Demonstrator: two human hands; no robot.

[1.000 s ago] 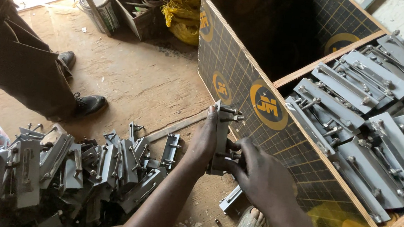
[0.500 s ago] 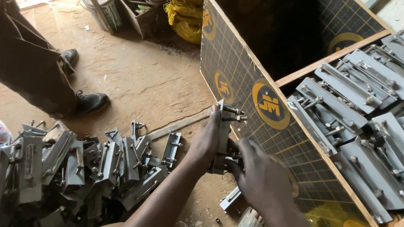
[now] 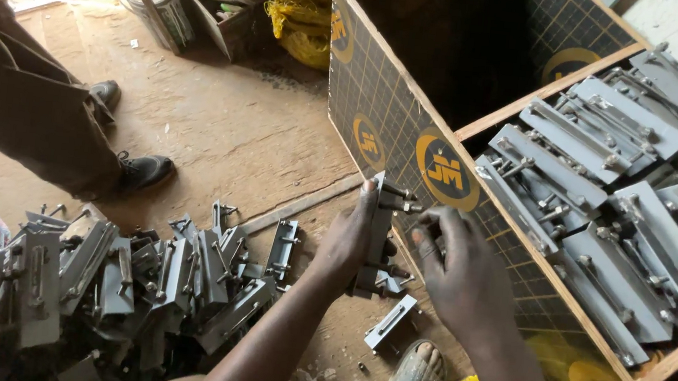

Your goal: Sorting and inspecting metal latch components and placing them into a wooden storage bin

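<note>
Beside wooden crate (image 3: 377,148): grey metal latch (image 3: 379,228) upright, long axis vertical, clamped in left hand (image 3: 348,242). Right hand (image 3: 465,271) just beside, fingers loosely spread, gripping nothing.

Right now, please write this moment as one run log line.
left hand: holds grey metal latch upright | right hand: fingers at latch bolt | beside: partitioned wooden box

Your forearms are bare, no sleeves, no gloves, no watch or rings on your left hand (image 3: 347,246) or right hand (image 3: 464,279). Below the right hand, your foot wears a grey open-toed sandal (image 3: 410,379), toes showing, beside a yellow patch.
</note>
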